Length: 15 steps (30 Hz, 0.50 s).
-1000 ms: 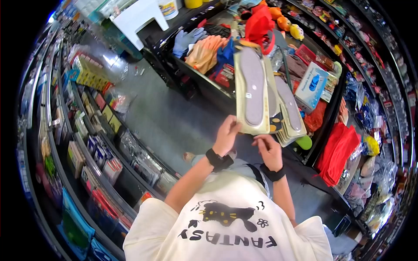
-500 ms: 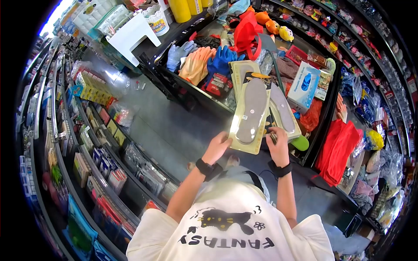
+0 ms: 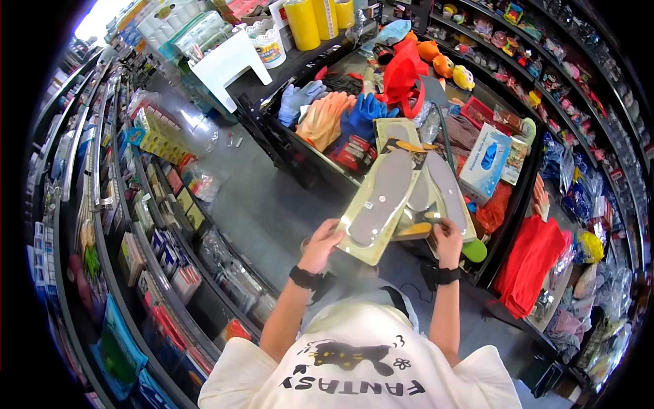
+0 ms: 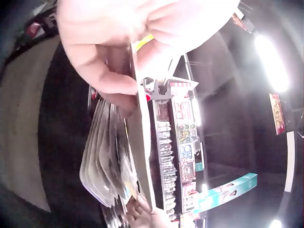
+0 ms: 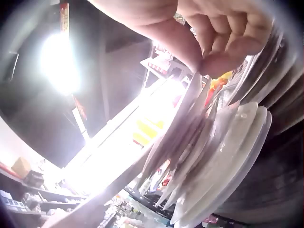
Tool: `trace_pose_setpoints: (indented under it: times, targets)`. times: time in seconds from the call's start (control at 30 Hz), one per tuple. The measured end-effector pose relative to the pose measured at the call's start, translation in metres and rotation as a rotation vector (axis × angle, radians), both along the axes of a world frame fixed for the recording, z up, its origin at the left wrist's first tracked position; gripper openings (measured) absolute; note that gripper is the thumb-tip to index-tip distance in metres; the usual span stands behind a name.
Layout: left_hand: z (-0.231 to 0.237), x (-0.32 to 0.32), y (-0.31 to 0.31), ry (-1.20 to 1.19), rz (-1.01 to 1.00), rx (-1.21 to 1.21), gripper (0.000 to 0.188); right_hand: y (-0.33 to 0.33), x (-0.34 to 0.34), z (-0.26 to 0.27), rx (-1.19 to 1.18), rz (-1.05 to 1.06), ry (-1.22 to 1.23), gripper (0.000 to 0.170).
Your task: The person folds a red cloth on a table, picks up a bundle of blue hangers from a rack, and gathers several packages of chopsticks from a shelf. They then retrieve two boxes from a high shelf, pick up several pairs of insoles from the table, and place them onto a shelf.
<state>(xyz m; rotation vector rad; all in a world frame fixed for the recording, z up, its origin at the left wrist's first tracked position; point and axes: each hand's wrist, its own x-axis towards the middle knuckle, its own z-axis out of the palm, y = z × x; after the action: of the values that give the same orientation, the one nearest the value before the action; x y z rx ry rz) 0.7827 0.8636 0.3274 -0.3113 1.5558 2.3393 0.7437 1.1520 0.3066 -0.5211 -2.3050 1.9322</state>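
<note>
In the head view, my left hand (image 3: 321,247) pinches the lower left corner of a clear-packed grey insole (image 3: 383,194), which slants over other packs. The left wrist view shows thumb and fingers (image 4: 107,78) gripping that pack's thin edge (image 4: 145,156). My right hand (image 3: 447,244) is to the right, its thumb and fingertips pinching the near edge of another insole pack (image 3: 413,230) under the first. In the right wrist view several packs (image 5: 228,156) fan out below the pinching fingers. A further grey insole (image 3: 446,187) lies close behind, partly covered.
The packs lean over a black-edged display bin holding orange gloves (image 3: 325,121), blue gloves (image 3: 366,116) and a glove box (image 3: 486,163). Red cloth (image 3: 531,266) hangs at the bin's right corner. Stocked shelves (image 3: 157,238) line the left of the aisle floor (image 3: 255,180).
The top insole pack's lower end has swung left and towards me with my left hand. My right hand, at first beside the packs with bent fingers, now pinches a pack underneath.
</note>
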Motion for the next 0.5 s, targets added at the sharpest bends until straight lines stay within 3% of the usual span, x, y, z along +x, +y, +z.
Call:
trace_pose_setpoints:
  times: [0.07,0.2,0.3,0.5]
  targets:
    - [-0.002,-0.001,-0.02,0.01,0.032,-0.03,0.029,0.012,-0.002,-0.015,-0.047,-0.071,0.066,0.022]
    - [-0.001,-0.014,-0.049,0.025,0.177,-0.008,0.034,0.011,-0.003,0.017,-0.199,-0.215,0.194,0.02]
    - [-0.006,-0.035,-0.072,0.047,0.23,-0.013,0.034,-0.001,-0.013,0.052,0.022,-0.28,0.379,0.018]
    - [-0.03,-0.084,-0.131,-0.02,0.096,-0.049,0.036,-0.036,-0.044,0.115,0.466,-0.24,0.433,0.014]
